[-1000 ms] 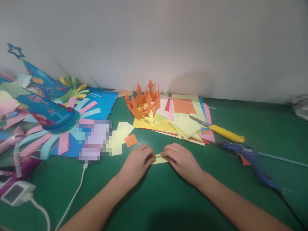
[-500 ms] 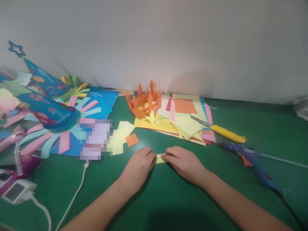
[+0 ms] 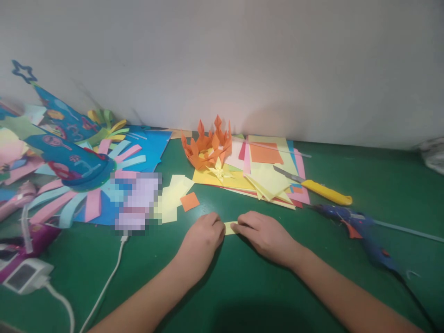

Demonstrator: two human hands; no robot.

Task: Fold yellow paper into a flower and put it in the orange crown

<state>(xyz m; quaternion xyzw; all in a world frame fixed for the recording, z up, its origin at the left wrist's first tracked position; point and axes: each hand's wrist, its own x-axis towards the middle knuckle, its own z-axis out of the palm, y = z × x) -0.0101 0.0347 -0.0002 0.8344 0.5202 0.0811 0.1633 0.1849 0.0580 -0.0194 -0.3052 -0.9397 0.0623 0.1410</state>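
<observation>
A small pale yellow paper piece (image 3: 229,227) lies on the green table (image 3: 243,286) between my two hands. My left hand (image 3: 203,240) rests knuckles up with its fingers curled, fingertips pressing the paper's left end. My right hand (image 3: 265,233) is also curled, its fingertips pinching the paper's right end. Most of the paper is hidden under the fingers.
An orange paper crown (image 3: 208,143) and a stack of coloured sheets (image 3: 267,171) lie behind. A yellow utility knife (image 3: 321,190) and a blue glue gun (image 3: 360,231) are at the right. Pale yellow scraps (image 3: 171,199), an orange square (image 3: 189,201), blue paper crafts (image 3: 72,162) and a white charger (image 3: 26,277) are left.
Both hands have drawn closer together over the yellow paper, so less of it shows between the fingertips than before. Nothing else has moved.
</observation>
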